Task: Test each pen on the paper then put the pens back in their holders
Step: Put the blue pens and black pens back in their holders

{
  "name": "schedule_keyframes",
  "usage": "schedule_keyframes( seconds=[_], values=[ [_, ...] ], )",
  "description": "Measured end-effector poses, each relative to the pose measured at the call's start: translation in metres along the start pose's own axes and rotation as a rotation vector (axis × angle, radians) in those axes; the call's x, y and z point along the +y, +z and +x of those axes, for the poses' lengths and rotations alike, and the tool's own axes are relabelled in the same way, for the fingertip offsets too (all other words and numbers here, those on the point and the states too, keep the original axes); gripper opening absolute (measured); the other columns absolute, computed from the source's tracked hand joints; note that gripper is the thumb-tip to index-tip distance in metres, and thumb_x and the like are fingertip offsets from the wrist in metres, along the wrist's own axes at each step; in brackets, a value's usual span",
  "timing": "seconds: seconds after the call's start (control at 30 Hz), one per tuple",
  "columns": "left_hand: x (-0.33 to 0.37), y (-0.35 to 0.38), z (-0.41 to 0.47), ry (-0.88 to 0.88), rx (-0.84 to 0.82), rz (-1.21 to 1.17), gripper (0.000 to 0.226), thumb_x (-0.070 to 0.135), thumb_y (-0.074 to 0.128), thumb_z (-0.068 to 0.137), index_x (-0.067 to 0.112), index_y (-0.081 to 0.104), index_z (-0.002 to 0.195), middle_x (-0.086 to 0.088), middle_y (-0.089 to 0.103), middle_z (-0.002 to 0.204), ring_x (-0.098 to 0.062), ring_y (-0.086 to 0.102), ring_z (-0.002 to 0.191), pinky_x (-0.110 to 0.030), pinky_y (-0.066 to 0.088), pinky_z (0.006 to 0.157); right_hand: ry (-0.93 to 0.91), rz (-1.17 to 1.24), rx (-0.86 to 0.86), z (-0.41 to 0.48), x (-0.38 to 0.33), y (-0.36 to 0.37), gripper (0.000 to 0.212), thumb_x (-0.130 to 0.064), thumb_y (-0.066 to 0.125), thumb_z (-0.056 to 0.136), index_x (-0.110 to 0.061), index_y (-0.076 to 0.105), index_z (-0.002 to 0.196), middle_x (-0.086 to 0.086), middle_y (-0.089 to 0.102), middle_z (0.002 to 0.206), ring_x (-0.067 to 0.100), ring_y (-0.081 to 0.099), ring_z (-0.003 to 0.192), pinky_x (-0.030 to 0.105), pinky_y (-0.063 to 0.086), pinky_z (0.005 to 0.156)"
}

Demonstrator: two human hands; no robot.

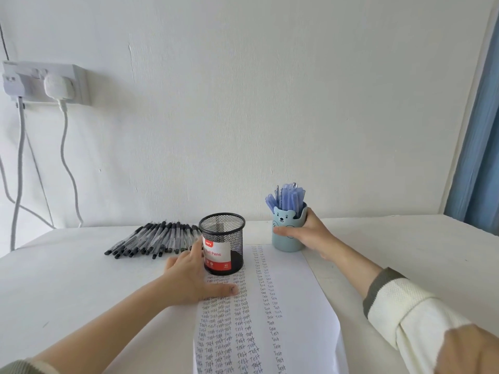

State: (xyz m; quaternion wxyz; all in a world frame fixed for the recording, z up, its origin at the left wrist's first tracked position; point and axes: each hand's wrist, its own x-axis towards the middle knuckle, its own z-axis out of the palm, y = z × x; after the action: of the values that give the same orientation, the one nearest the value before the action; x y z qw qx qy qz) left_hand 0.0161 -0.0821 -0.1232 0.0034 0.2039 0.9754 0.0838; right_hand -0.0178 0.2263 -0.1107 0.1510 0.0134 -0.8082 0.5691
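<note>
Nearest, at 6 o'clock, a sheet of paper point(293, 306) lies on the white table point(67, 279), covered in columns of the handwritten word "Test". The left hand point(189, 282) comes in from 7 o'clock and rests on the sheet's left edge, spread wide: its thumb point(226, 289) lies flat on the writing, and its straight fingers reach up along the left side of the black mesh holder point(222, 247). That holder stands upright on the top left part of the paper, towards 12 o'clock, with a red and white "Ball Pens" label showing through the mesh. The right arm, in a cream sleeve point(405, 306), runs in from 4 o'clock. The right hand point(310, 236) grips the blue bear-faced holder point(286, 245) at 1 o'clock, thumb across its front, just beyond the paper's top right corner. Blue pens point(287, 198) stand bunched inside it. At 10 o'clock, just left of the mesh holder, black pens point(154, 240) lie side by side on the table. Farther off, a wall socket point(46, 83) with plugs and hanging cables sits at 10 o'clock, and a blue curtain point(478, 157) at 3 o'clock
</note>
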Motion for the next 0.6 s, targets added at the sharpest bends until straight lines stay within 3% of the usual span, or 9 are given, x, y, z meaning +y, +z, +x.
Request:
schedule_keyframes(
  seconds=[0.17, 0.3, 0.47, 0.6],
  values=[
    [-0.001, 0.003, -0.001, 0.001, 0.011, -0.014, 0.146, 0.109, 0.025, 0.032, 0.029, 0.015, 0.154, 0.011, 0.007, 0.154, -0.015, 0.022, 0.140, -0.041, 0.013, 0.116, -0.004, 0.001, -0.002, 0.000, 0.004, 0.000, 0.092, -0.050, 0.093, 0.045, -0.023, 0.051, 0.121, -0.007, 0.066, 0.116, 0.010, 0.063, 0.107, 0.030, 0.053, 0.089],
    [0.002, 0.002, -0.004, 0.001, 0.013, -0.027, 0.142, 0.108, 0.027, 0.035, 0.032, 0.014, 0.154, 0.012, 0.001, 0.157, -0.015, 0.019, 0.142, -0.042, 0.011, 0.115, 0.003, -0.003, 0.012, -0.004, 0.001, 0.002, 0.092, -0.048, 0.093, 0.047, -0.022, 0.049, 0.123, -0.006, 0.064, 0.117, 0.011, 0.062, 0.108, 0.029, 0.052, 0.087],
    [0.000, 0.000, -0.002, -0.045, 0.027, -0.114, 0.150, 0.104, 0.042, 0.037, 0.021, -0.001, 0.153, 0.005, 0.025, 0.155, -0.016, 0.028, 0.139, -0.040, 0.014, 0.115, 0.009, -0.020, -0.005, -0.023, -0.008, 0.002, 0.087, -0.043, 0.092, 0.049, -0.022, 0.049, 0.121, -0.006, 0.064, 0.117, 0.010, 0.063, 0.108, 0.034, 0.053, 0.093],
    [0.002, 0.000, -0.005, -0.047, 0.045, -0.144, 0.144, 0.100, 0.048, 0.041, 0.020, 0.000, 0.152, 0.004, 0.033, 0.153, -0.018, 0.031, 0.139, -0.042, 0.017, 0.115, -0.040, -0.021, -0.018, -0.057, -0.022, -0.002, 0.080, -0.044, 0.093, 0.052, -0.024, 0.054, 0.118, -0.007, 0.068, 0.112, 0.007, 0.066, 0.103, 0.031, 0.056, 0.089]
  ],
)
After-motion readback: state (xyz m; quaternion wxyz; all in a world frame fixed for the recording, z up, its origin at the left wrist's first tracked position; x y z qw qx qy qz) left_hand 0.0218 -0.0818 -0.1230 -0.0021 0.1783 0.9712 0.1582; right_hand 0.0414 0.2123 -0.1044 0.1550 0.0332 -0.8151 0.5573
